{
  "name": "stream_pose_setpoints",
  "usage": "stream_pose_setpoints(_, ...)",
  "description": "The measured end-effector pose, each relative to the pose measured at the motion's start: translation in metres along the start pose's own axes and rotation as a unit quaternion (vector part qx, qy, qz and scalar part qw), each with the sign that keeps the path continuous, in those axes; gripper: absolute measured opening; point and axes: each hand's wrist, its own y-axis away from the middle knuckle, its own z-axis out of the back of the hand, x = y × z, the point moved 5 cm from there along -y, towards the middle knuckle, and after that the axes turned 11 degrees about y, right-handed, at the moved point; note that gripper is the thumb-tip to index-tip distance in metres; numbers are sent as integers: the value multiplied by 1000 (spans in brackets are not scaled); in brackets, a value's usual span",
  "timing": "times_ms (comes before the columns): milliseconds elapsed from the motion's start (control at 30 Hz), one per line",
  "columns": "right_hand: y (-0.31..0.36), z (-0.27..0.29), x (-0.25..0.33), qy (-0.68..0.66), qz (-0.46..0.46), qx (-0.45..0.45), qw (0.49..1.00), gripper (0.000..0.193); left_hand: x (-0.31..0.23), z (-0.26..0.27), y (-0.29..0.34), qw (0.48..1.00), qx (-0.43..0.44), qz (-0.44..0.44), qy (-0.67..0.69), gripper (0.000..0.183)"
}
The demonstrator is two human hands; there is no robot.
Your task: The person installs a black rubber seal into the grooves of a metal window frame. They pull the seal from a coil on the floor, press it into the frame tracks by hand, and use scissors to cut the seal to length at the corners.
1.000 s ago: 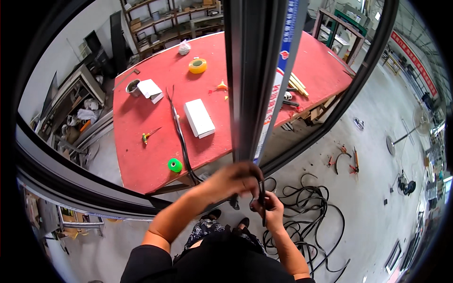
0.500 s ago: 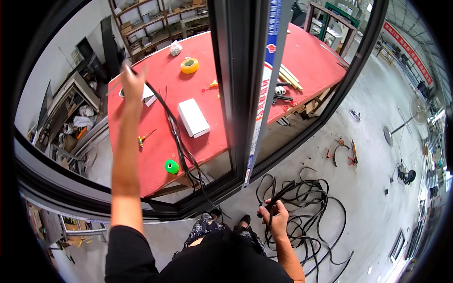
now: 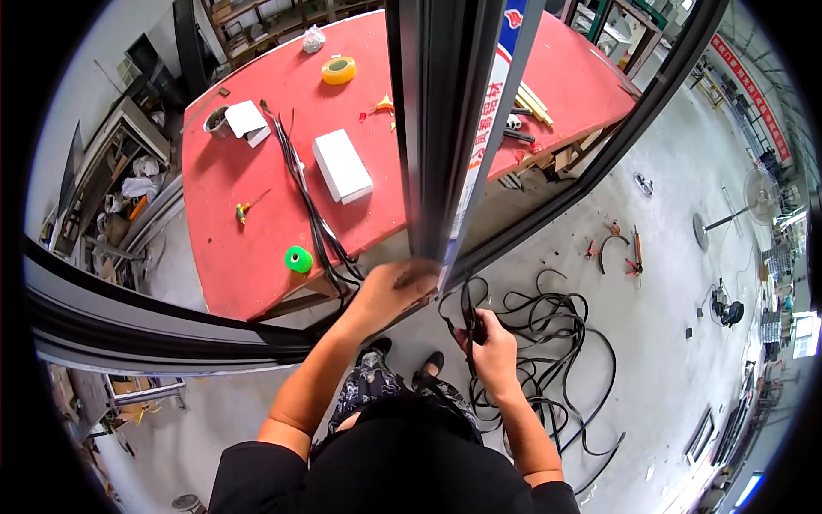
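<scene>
Head view looks down past a tall dark frame (image 3: 437, 128) that stands upright in the middle. Left hand (image 3: 390, 295) is pressed against the bottom of the frame, fingers curled on it. Right hand (image 3: 492, 343) is closed around a black rubber strip (image 3: 469, 313) — the strip runs up from the fist toward the frame. More of the strip lies in loose loops on the grey floor (image 3: 651, 283), just beside the person's right side. Behind the frame is a red tabletop (image 3: 240, 188). On it sit a white box (image 3: 342, 166), a green roll (image 3: 298, 259), a yellow tape roll (image 3: 339, 69) and black cords (image 3: 304, 188) — all well apart from the hands.
</scene>
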Motion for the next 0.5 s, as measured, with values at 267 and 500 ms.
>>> stream_pose_setpoints(267,11,-32,-17,70,108,64,990,35,54,-42,46,980,-122,-26,-154,23)
stream_pose_setpoints(500,46,-83,-59,-59,64,260,962,48,121,-34,102,967,-236,100,12,11)
